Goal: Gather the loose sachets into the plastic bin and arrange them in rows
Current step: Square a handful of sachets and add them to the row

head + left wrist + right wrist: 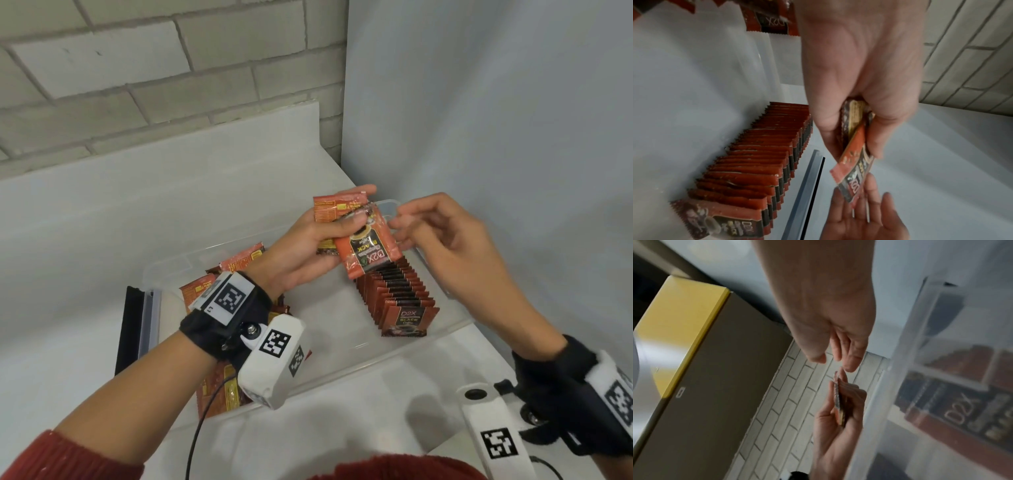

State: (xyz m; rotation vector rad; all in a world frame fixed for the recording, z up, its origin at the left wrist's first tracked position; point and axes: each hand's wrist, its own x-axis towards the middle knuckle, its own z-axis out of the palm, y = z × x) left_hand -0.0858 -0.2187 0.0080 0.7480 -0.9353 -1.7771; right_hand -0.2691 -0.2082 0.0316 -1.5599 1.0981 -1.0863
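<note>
- A clear plastic bin (394, 356) sits on a white counter; every place below is given relative to it.
- Inside the bin, along its right side, a tidy row of sachets (397, 294) stands on edge, front to back.
- At the bin's left end a heap of loose sachets (219, 387) lies jumbled, partly hidden under the left wrist.
- Above the bin's far end, the left hand (308, 246) grips a small bunch of held sachets (370, 250), thumb pressed on the front one, fingers curled behind.
- The right hand (442, 233) hovers just beside that bunch, fingers loosely bent and holding nothing; its fingertips (869, 180) seem to touch the front sachet's free edge.
- The packets look light, thin and floppy, with slick foil that would likely slide. Pinching a flat sealed edge, not the filled middle, seems the best hold.
- Readable print, upside down on the front packet: "D2X", "BLACK", "Coffee". The row's nearest packet shows the same words upright. Smaller text is too fine to read.
- Just outside the bin's left end lies a black and clear strip (137, 325).
</note>
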